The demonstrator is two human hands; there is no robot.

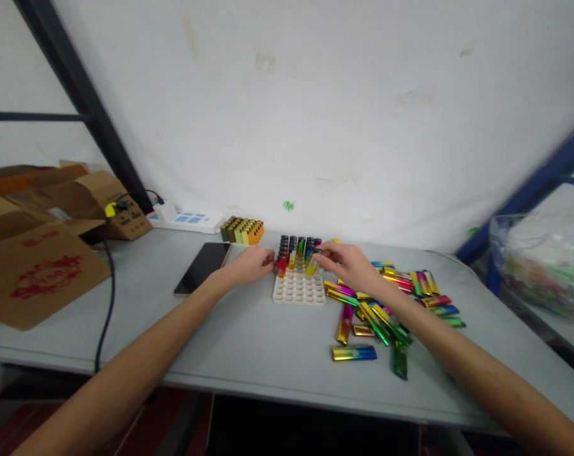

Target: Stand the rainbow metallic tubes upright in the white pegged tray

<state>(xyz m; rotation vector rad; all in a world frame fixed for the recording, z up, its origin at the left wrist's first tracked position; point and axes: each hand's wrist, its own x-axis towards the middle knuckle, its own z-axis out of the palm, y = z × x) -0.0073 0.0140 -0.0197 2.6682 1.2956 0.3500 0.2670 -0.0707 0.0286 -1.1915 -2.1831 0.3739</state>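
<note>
A white tray (pixel 299 294) with rows of round holes lies on the table, its back rows filled with upright lighters (pixel 301 246) in several colours. At the tray's left side, my left hand (pixel 254 263) is closed, its fingertips at a red lighter (pixel 281 266). My right hand (pixel 347 261) pinches a yellow lighter (pixel 311 265) by its dark top, tilted over the tray's right side. Whether the lower ends of these two sit in holes is hard to tell. Shiny multicoloured lighters (pixel 374 323) lie in a loose pile under and beside my right forearm.
Left of the tray are a dark tablet or phone (pixel 203 268) and a block of upright coloured pieces (pixel 242 230). A white power strip (pixel 187 220), a black cable (pixel 107 304) and open cardboard boxes (pixel 54 272) are farther left. A clear plastic bag (pixel 543 259) stands at right.
</note>
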